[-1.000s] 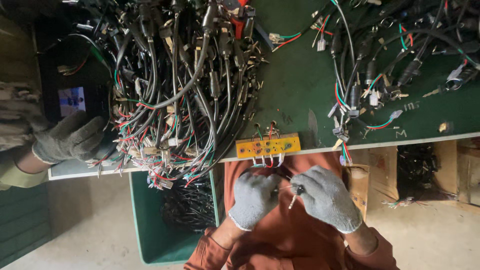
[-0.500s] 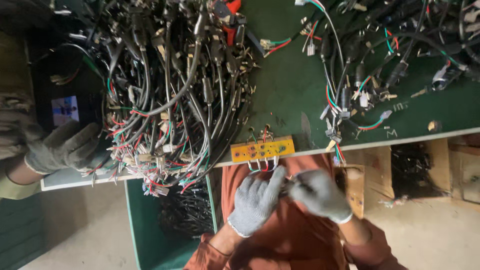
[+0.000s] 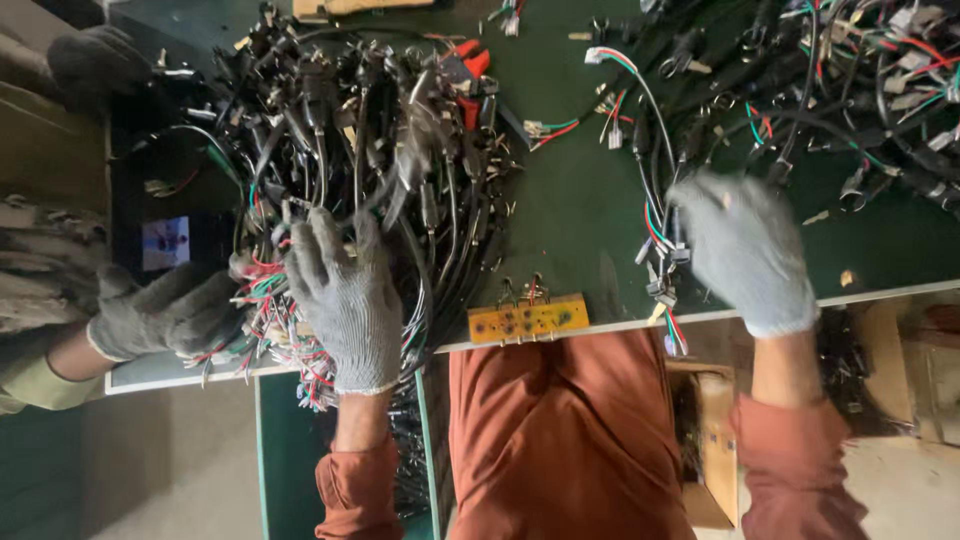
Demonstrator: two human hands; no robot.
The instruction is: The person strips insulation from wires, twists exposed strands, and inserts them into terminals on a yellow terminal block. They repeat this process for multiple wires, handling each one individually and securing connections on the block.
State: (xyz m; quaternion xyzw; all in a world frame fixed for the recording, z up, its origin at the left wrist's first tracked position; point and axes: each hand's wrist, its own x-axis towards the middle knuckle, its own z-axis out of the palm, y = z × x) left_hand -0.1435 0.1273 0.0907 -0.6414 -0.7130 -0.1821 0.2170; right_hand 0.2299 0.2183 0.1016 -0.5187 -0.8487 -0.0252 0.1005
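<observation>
A: Where are the hands?

B: Left hand (image 3: 340,300) lies on the wire heap (image 3: 360,170), fingers spread, gripping nothing. Right hand (image 3: 745,250) lies open over the loose wires (image 3: 660,240) on the table (image 3: 570,200).

A: Progress?

B: Early, I judge: the heap looks unsorted. A co-worker's glove (image 3: 165,315) touches its edge; the orange board (image 3: 528,320) lies untouched.

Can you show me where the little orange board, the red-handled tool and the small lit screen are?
orange board (image 3: 528,320): head view, middle of its face.
red-handled tool (image 3: 470,62): head view, red grip.
lit screen (image 3: 165,243): head view, screen centre.
</observation>
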